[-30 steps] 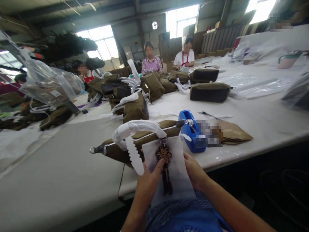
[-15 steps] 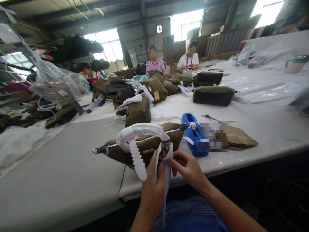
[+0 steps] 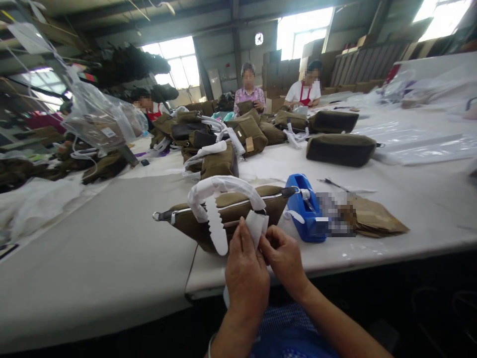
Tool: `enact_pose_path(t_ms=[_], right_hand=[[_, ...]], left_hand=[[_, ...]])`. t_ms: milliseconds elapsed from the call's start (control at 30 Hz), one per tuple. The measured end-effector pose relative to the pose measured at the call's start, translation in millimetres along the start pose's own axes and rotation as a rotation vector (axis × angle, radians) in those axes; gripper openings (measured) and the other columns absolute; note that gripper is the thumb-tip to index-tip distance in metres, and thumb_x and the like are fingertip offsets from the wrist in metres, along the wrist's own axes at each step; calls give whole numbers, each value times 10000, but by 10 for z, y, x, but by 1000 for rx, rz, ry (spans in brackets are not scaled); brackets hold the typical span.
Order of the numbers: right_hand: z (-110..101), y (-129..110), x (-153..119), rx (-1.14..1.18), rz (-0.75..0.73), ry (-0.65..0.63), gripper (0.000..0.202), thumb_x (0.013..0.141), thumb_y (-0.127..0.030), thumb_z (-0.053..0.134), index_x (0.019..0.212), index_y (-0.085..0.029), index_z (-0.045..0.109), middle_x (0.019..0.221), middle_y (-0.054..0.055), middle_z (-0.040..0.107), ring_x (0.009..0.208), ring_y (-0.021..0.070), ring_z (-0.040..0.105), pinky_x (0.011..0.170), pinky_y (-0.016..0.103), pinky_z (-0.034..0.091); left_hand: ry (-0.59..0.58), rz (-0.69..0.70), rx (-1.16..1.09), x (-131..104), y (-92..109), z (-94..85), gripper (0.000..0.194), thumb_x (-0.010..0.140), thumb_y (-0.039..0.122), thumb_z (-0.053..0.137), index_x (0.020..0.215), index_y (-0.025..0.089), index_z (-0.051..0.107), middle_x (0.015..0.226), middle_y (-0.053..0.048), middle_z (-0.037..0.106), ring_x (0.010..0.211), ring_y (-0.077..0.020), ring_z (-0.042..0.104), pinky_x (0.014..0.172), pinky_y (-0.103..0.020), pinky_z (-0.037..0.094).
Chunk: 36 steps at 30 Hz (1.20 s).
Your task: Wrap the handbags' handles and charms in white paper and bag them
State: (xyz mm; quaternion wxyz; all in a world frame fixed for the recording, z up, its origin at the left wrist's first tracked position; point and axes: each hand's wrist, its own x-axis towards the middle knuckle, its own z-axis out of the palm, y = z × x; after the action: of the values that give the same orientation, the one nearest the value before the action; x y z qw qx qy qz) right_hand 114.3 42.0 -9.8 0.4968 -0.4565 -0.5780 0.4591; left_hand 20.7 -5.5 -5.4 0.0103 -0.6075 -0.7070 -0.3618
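The olive-green fabric bag with a silver zip (image 3: 234,215) stands on the pale, cloth-like surface (image 3: 112,258), just in front of the wearer, its carrying handle, wrapped in white (image 3: 223,183), arched over the top. That wrapping looks done, going by how it covers the whole arch. A white strip with a scalloped edge (image 3: 217,231) hangs down from the handle, its lower end loose.

The piece in hand is a small sheet of white paper (image 3: 257,226), folded over at the front of the bag, below the right end of the handle. The folding seems well along; no tape can be seen on it, so fastening appears to be what is left. What lies inside the fold is hidden.

The left hand (image 3: 248,276) has its grip closed, fingers laid flat along the paper's left side and the thumb to the right. The right hand (image 3: 285,251) has thumb and curled forefinger pressed together at the paper's lower right edge, probably pinching it, though the contact is small and partly covered.

To the right of the hands stand a blue plastic tape dispenser (image 3: 307,228) and, beyond it, a stack of brown paper (image 3: 380,216).
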Motion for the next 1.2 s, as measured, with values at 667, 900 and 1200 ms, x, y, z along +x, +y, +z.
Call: enact_pose_path(t_ms=[667, 900, 1200], right_hand=[[-189, -89, 101, 36, 79, -250, 483, 916, -589, 603, 640, -204, 507, 431, -38, 492, 401, 104, 435, 461, 248, 344], [-291, -196, 74, -32, 9, -306, 422, 948, -521, 588, 697, -182, 601, 522, -19, 566, 454, 107, 526, 480, 227, 408], [-1473, 67, 487, -543, -69, 371, 405, 832, -564, 673, 935, -189, 789, 1309, 145, 669, 1297, 358, 551, 1174, 512, 320]], left_hand=[[-359, -509, -1026, 147, -125, -460, 579, 936, 503, 599, 1404, 164, 568, 1374, -148, 652, 1270, -312, 611, 1055, -386, 489], [-447, -510, -974, 192, -140, -306, 396, 839, 464, 723, 1070, 145, 682, 1005, -94, 755, 939, -244, 671, 806, -297, 503], [-455, -504, -947, 206, -291, -168, 473, 803, 499, 745, 1110, 154, 646, 1071, -93, 744, 1010, -270, 657, 864, -323, 475]])
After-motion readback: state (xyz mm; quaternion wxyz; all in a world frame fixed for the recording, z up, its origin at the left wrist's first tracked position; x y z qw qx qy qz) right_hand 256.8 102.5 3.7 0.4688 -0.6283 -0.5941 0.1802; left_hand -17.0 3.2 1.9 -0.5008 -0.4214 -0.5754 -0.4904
